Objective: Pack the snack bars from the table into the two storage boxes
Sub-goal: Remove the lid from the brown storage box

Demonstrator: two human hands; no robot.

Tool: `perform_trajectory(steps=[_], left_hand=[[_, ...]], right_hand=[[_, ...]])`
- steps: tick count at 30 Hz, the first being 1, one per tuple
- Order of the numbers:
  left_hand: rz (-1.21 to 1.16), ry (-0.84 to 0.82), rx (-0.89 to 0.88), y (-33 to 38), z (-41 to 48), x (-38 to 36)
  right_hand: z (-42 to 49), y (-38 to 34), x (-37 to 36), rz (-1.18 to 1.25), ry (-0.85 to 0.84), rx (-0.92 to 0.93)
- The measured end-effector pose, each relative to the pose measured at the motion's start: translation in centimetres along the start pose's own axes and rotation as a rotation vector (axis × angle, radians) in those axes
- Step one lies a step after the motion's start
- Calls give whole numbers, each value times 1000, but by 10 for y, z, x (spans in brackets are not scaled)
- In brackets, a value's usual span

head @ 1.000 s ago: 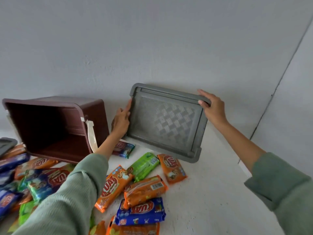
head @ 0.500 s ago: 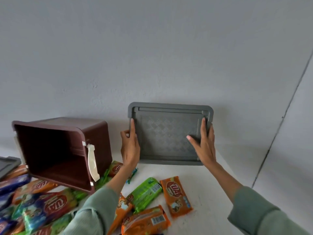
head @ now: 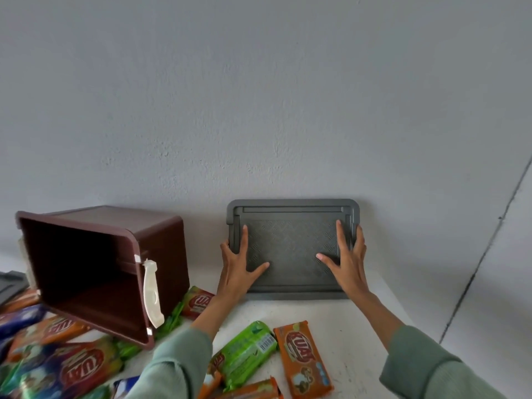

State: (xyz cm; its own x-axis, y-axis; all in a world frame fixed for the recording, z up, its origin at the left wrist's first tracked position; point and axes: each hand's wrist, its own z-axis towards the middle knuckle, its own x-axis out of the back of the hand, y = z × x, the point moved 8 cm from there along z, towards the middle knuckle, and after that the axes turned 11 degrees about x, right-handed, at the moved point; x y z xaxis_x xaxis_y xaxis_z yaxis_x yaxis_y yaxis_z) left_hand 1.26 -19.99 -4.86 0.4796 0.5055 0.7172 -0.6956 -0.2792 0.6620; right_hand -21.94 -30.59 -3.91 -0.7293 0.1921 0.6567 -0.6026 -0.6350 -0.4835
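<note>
We see both hands laid flat on a gray lid (head: pixel 290 246) that stands on its long edge on the white table (head: pixel 362 321) and leans against the wall. The left hand (head: pixel 237 269) covers the lid's left side, its fingers (head: pixel 244 237) straight and spread, pointing up, the thumb splayed inward across the textured panel. The right hand (head: pixel 349 263) mirrors it on the right side, fingers (head: pixel 341 237) straight and fanned, the outermost at the lid's rim. Neither hand curls round the lid. The snack bars lie below the fingers, nearer us than the wrists: a green bar (head: pixel 247 349) and an orange bar (head: pixel 302 358) between the two sleeves, more heaped left of the left forearm. Left of the left fingers, a brown box (head: pixel 161 240) lies tipped on its side atop that heap.
</note>
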Motion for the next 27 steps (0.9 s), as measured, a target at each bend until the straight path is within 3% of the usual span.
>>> perform_trajectory(steps=[9,14,22,27], left_hand=[[108,-31,14,-2,6,-14],[260,97,-110,16,-1,17],[254,366,-365,55,-36,148],[-6,464,-424,31,-87,231]], right_hand=[[-3,9,-9,-186,-90,-10],[-4,-11,2,-272,-55,-16],[-6,-150,-10,1,-37,234],[-13,-260,-30,272,-58,368]])
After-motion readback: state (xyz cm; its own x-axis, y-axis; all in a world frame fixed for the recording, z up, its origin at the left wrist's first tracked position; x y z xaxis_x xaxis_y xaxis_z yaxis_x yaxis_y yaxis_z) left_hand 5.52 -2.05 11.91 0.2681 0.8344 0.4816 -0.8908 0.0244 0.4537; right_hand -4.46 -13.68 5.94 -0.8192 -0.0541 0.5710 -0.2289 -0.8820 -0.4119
